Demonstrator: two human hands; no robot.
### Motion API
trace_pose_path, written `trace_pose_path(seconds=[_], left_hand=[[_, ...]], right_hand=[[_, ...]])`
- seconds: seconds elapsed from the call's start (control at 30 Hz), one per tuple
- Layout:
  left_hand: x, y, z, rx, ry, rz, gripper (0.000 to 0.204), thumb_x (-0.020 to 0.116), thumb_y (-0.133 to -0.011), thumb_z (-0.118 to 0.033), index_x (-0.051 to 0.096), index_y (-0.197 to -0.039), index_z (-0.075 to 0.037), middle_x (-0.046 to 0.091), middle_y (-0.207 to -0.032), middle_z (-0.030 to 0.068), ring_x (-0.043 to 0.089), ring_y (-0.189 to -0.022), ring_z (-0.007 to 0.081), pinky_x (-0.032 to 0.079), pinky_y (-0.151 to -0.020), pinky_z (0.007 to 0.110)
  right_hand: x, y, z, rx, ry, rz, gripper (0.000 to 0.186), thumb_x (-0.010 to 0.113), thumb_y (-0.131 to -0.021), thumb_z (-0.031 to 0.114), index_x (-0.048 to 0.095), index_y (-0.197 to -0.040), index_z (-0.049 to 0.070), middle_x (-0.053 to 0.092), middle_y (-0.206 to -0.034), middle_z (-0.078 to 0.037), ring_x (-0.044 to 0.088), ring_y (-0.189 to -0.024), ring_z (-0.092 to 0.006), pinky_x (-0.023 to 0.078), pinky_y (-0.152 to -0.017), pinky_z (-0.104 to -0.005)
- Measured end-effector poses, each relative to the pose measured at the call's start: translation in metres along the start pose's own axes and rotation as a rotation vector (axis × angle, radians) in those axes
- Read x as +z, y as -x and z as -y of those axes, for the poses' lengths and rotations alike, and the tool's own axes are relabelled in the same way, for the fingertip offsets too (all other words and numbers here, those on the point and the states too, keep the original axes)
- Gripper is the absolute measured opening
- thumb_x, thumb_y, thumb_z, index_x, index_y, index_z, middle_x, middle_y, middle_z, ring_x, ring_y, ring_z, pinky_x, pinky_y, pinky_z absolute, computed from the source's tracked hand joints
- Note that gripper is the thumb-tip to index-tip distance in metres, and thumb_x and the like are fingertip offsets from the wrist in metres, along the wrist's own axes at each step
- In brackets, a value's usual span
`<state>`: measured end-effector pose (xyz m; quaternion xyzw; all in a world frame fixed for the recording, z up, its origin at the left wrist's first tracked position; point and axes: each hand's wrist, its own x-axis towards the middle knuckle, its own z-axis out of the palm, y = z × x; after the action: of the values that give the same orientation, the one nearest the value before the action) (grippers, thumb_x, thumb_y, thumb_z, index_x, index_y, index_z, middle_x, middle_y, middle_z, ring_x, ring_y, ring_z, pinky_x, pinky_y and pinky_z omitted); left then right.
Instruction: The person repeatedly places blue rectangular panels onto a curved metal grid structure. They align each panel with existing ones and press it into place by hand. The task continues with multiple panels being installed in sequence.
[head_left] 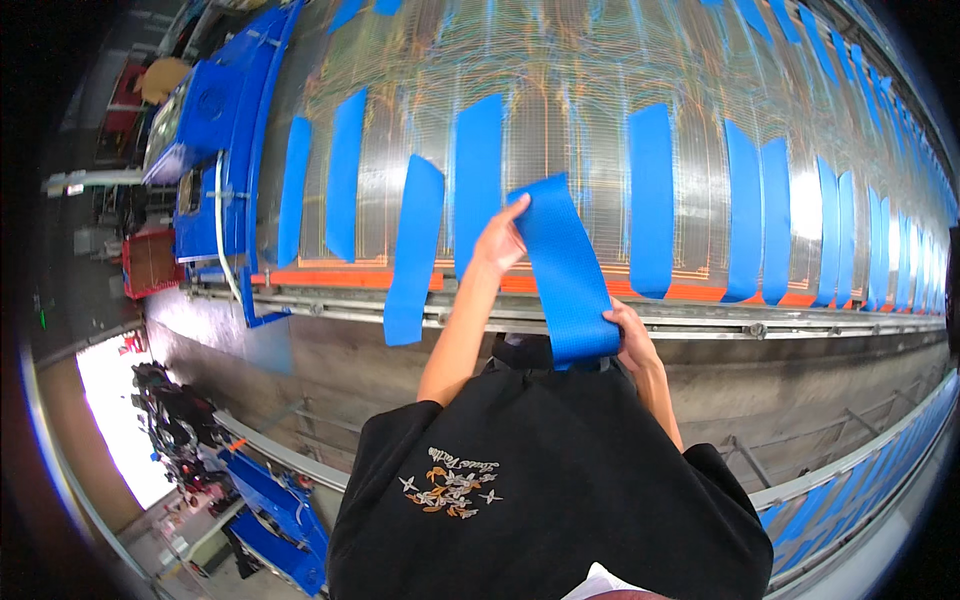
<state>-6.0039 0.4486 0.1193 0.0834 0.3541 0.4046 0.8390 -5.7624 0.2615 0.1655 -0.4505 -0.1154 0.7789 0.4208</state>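
Factory hall w/ a long, wide work bed of shiny ribbed sheet (600, 90) threaded w/ fine orange lines, edged by an orange band (330, 277) and a metal rail (760, 327) along its near side; blue strips lie across the sheet at intervals, e.g. one strip (478, 180) just left of the one in hand and another (651, 200) just right of it. Blue machine housing (215, 110) sits at the sheet's far-left end, a red crate (150, 262) below it. Person in a black shirt stands at the rail. The blue textured strip (565, 270) is held between both hands, angled over the rail, its top end over the sheet, its bottom end near the waist. Left hand (500, 240) pinches the strip's upper left corner, fingers closed on it; right hand (630, 335) grips the lower end, fingers wrapped round the edge. Judging by the neighbours, doing this well likely means keeping the strip taut betw. both hands, squaring it parallel to the adjacent strips w/ similar spacing, lower end overhanging the orange band like the rest, then laying it flat top-first w/o wrinkles.
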Motion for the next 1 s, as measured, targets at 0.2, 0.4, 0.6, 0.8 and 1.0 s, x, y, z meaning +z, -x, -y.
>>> trace_pose_path(seconds=[0.2,0.4,0.6,0.8,1.0], left_hand=[[0.054,-0.081,-0.071,0.166,-0.424,-0.161,0.039,0.082,-0.093,-0.017,0.066,-0.126,-0.003,0.074,-0.121,0.011,0.073,-0.107,0.0228,0.058,-0.096,0.038],[0.08,-0.204,-0.068,0.195,-0.748,-0.194,0.036,0.086,-0.091,-0.026,0.073,-0.111,0.002,0.078,-0.108,0.0117,0.074,-0.096,0.0191,0.057,-0.082,0.033],[0.065,-0.3,-0.025,0.201,-1.149,-0.279,0.04,0.09,-0.084,-0.035,0.077,-0.094,0.001,0.077,-0.095,0.0113,0.069,-0.08,0.0207,0.055,-0.073,0.04],[0.044,-0.32,-0.009,0.406,-1.544,-0.338,0.045,0.087,-0.082,-0.046,0.079,-0.088,-0.003,0.062,-0.122,0.0098,0.046,-0.121,0.0315,0.036,-0.107,0.052],[0.038,-0.299,-0.006,0.4,-1.625,-0.368,0.04,0.088,-0.083,-0.043,0.081,-0.093,-0.006,0.058,-0.129,0.0101,0.041,-0.127,0.032,0.038,-0.108,0.053]], right_hand=[[-0.03,-0.031,0.025,-0.001,-0.017,0.06,0.025,0.074,-0.098,0.009,0.064,-0.121,0.007,0.076,-0.103,-0.004,0.069,-0.093,-0.0083,0.051,-0.088,-0.0262],[-0.041,-0.06,0.023,0.052,0.041,-0.093,0.024,0.071,-0.102,0.015,0.069,-0.122,0.001,0.075,-0.108,-0.001,0.067,-0.096,-0.0077,0.051,-0.091,-0.0285],[-0.053,-0.093,0.009,-0.03,0.039,-0.487,0.02,0.067,-0.107,0.02,0.069,-0.106,0.001,0.071,-0.088,0.002,0.058,-0.076,-0.0021,0.047,-0.071,-0.0228],[-0.05,-0.106,0.009,-0.036,0.323,-0.641,0.022,0.069,-0.105,0.02,0.067,-0.096,0.0,0.065,-0.077,0.003,0.049,-0.07,-0.0017,0.04,-0.062,-0.0246],[-0.053,-0.107,-0.007,-0.034,0.444,-0.716,0.025,0.069,-0.103,0.02,0.067,-0.093,-0.003,0.067,-0.076,-0.002,0.053,-0.071,-0.0062,0.045,-0.065,-0.0297]])
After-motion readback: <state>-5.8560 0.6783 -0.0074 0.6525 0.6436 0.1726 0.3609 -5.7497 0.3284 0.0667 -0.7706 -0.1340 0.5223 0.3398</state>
